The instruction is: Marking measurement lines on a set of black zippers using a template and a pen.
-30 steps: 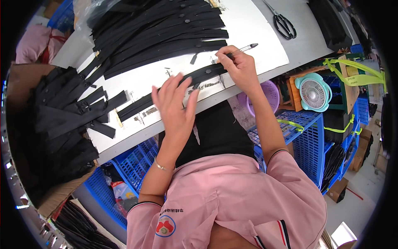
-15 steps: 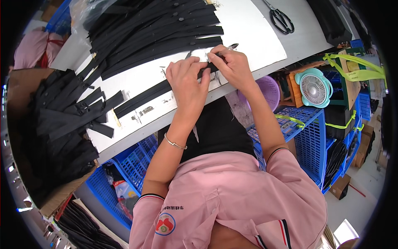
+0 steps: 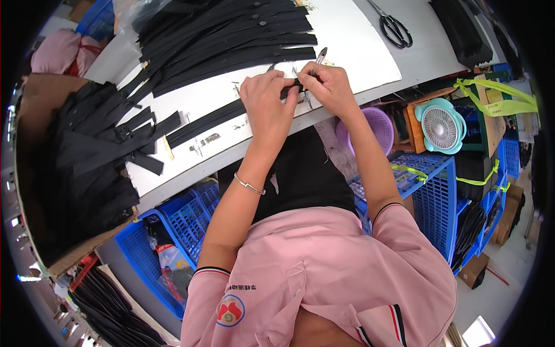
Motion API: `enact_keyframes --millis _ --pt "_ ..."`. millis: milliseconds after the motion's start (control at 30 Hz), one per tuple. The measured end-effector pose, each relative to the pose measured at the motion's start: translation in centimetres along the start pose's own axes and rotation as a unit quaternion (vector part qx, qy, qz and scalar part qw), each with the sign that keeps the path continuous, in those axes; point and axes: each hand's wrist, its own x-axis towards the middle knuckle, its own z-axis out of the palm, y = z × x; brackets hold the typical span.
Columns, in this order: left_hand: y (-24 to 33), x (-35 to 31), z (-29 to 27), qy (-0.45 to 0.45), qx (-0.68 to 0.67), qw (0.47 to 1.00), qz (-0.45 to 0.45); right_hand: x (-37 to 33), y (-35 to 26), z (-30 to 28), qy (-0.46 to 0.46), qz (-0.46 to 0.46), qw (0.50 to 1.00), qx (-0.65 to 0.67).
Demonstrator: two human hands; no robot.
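A long black fabric strip (image 3: 209, 123) lies along the near edge of the white board, its right end under my hands. My left hand (image 3: 267, 103) is closed on that end, thumb and bent fingers pressing it to the board. Just right of it, my right hand (image 3: 329, 89) pinches a pen (image 3: 321, 56), whose rear end sticks up above the fingers. The pen's tip meets the strip area but is hidden by the fingers. Dark marks are drawn on the board beside the strip. Beyond my hands lies a layered pile of black strips (image 3: 231, 55).
A cardboard box (image 3: 49, 87) of black strips stands at left, some spilling onto the board (image 3: 352, 43). Black-handled scissors (image 3: 396, 30) lie at the far right. Blue crates (image 3: 436, 202), a purple basket (image 3: 378, 130) and a teal fan (image 3: 442, 124) sit below the table's right side.
The pen in my right hand has tilted from pointing right to more upright. My left hand stays on the strip. The whole view has shifted slightly.
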Motion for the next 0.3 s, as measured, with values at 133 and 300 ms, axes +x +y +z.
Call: enact_keyframes --millis 133,300 --pt "-0.6 0.1 -0.1 0.009 0.014 0.999 0.029 0.0 0.2 0.2 -0.022 -0.038 0.999 -0.011" --pt "-0.7 -0.7 -3.1 0.036 -0.014 0.999 0.000 -0.2 0.8 -0.3 0.026 0.056 0.981 0.184"
